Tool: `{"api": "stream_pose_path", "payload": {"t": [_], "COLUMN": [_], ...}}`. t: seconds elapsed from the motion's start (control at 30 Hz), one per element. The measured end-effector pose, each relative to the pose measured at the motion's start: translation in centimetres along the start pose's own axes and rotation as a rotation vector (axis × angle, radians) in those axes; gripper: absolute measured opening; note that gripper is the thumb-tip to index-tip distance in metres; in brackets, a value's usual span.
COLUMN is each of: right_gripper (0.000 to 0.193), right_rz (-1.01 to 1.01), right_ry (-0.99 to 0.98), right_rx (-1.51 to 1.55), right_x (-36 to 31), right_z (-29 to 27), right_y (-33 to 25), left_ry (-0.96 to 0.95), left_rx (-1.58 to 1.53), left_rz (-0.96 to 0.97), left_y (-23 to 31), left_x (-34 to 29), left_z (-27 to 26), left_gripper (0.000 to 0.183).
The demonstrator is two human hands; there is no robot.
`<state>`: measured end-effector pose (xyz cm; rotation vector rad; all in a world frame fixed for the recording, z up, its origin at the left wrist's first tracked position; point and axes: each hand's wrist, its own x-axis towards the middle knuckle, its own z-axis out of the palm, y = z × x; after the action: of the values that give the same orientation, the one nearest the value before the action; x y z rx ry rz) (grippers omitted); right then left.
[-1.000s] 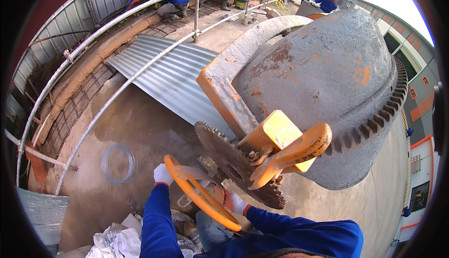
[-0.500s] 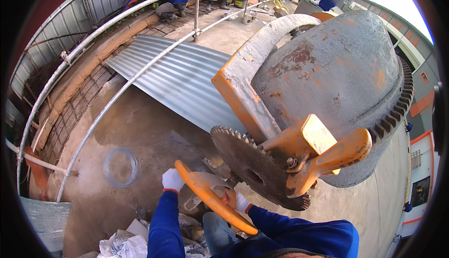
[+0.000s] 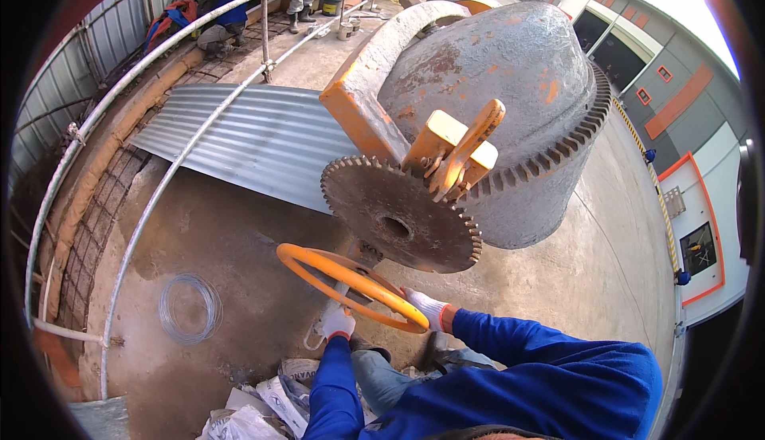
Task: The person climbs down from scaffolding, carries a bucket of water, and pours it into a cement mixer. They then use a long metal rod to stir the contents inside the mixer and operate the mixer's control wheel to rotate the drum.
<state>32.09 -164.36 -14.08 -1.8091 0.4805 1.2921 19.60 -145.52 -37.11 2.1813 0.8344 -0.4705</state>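
Note:
A yellow-orange handwheel [image 3: 362,283] on a concrete mixer stands in front of me, tilted. My right hand [image 3: 426,308], in a white knitted glove, is closed around its right-hand rim. On the near rim is my left hand [image 3: 339,323], gloved alike and closed, beside a grey metal bar; its fingertips are hidden. Beyond the wheel is a rusty toothed disc [image 3: 396,225], with a yellow latch lever [image 3: 470,149] just above it. Behind them lies the mixer's grey, cement-crusted drum [image 3: 494,81], ringed by a gear rim [image 3: 550,153] and carried by an orange yoke [image 3: 358,97].
White bags [image 3: 255,404] lie by my feet. A wire coil [image 3: 190,308] rests on the concrete floor, left. Behind it lies a corrugated metal sheet [image 3: 247,141]. Curved pipe rails [image 3: 171,169] cross the left side. Several people in blue work farther back, near a bucket [image 3: 331,4].
My left hand has moved from the wheel's left rim to its near rim. The wheel shows more face-on, the latch lever points more upward, and the whole view has shifted.

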Motion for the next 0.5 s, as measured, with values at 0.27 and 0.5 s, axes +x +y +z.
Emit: {"api": "stream_pose_path", "payload": {"t": [0.27, 0.5], "right_gripper": [0.079, 0.052], "right_rz": [-0.116, -0.345], "right_ry": [-0.18, -0.586], "right_rx": [-0.005, 0.3], "right_x": [0.8, 14.5], "right_z": [-1.3, -1.5], "right_y": [0.5, 8.7], "left_ry": [0.048, 0.299], "left_rx": [0.019, -0.061], "left_rz": [-0.073, 0.153], "left_y": [-0.1, -5.4], "left_x": [1.9, 4.1], "left_z": [-0.1, 3.0], "left_gripper": [0.037, 0.036]}}
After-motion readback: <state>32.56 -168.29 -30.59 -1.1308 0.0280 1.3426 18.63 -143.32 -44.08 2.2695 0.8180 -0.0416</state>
